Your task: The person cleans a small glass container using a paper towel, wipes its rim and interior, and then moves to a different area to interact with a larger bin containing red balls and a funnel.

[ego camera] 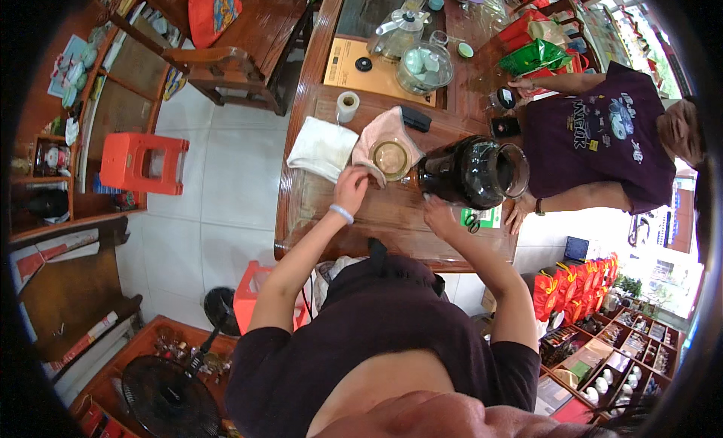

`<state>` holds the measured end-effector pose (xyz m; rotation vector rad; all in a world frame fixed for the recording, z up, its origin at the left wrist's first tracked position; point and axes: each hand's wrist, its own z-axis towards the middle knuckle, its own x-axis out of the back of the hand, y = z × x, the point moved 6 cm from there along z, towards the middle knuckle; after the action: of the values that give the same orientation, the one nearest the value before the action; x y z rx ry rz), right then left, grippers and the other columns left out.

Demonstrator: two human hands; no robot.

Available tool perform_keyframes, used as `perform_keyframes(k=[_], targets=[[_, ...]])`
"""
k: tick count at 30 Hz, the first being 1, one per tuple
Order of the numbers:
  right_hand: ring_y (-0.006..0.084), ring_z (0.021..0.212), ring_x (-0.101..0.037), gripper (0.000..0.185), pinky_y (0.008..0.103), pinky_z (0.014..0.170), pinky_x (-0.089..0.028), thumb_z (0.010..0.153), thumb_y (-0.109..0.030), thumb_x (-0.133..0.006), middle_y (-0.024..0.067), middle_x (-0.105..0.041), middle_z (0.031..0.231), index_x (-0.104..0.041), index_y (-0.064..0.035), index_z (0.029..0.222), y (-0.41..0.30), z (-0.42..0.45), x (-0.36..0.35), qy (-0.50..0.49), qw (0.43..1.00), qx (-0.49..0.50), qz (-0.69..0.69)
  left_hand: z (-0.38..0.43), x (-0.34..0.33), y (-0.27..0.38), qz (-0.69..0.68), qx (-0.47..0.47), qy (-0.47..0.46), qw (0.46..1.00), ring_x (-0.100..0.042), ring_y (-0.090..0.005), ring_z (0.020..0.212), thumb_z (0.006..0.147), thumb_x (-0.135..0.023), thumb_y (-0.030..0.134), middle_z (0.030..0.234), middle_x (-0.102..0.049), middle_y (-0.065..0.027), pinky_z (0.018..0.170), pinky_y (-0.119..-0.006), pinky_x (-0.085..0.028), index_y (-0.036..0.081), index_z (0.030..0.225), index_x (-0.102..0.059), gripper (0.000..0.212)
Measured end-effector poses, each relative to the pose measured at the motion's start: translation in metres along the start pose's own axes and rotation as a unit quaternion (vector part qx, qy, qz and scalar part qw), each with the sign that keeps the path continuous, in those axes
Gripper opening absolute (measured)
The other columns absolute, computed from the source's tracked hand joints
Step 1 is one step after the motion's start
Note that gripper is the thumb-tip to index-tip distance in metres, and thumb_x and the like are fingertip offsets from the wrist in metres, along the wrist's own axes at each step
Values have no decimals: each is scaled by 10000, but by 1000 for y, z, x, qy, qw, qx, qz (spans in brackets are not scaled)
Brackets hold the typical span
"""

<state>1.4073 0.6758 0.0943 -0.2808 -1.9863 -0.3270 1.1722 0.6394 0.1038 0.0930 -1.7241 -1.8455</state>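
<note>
A large glass jar with dark contents stands on the wooden table, its wide mouth uncovered. My right hand is at the jar's near side, low down; whether the fingers press on the glass is unclear. Left of the jar, a round amber glass lid lies on a pink cloth. At the cloth's near edge is my left hand, fingers bent, and I cannot make out whether they pinch the fabric. A folded white towel lies just beyond that hand.
Across the jar, a person in a dark printed shirt rests a hand on the table edge. Scissors lie on a green card. Farther back are a tape roll, a black case and a glass bowl of cups.
</note>
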Motion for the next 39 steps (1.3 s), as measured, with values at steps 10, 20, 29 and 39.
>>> perform_keyframes(k=[10,20,29,39], targets=[[153,772,-537,225,256,660,-435,838,-130,-441,45,-564,908,-521,1,1003,100,-155,26,596,228,-440,632,-64,-5,-60,-137,188,-32,972,-521,-86,580,816,-516,77,708,-567,-23,502,-206,-427,14,888,-578,114],[202,1023,-442,389,321,899,-324,875,-312,-374,87,-467,1146,-447,-44,1147,78,-63,-42,628,-66,-386,672,-67,-33,-4,-183,234,-138,945,-521,-81,582,795,-531,53,736,-570,-26,508,-204,-429,6,915,-572,135],[187,797,-538,288,325,697,-457,676,3,-622,86,-556,871,-522,-30,944,-6,-8,-89,347,139,-478,795,-51,-35,16,-149,202,-164,954,-550,-125,574,789,-529,60,732,-577,-60,513,-232,-464,-2,934,-566,161],[273,1057,-438,236,341,908,-338,775,-36,-481,133,-465,1123,-517,-16,1007,69,-130,70,669,398,-399,485,-53,-39,31,-119,222,-172,952,-552,-117,563,767,-542,38,706,-573,-57,486,-216,-438,-20,893,-564,140]])
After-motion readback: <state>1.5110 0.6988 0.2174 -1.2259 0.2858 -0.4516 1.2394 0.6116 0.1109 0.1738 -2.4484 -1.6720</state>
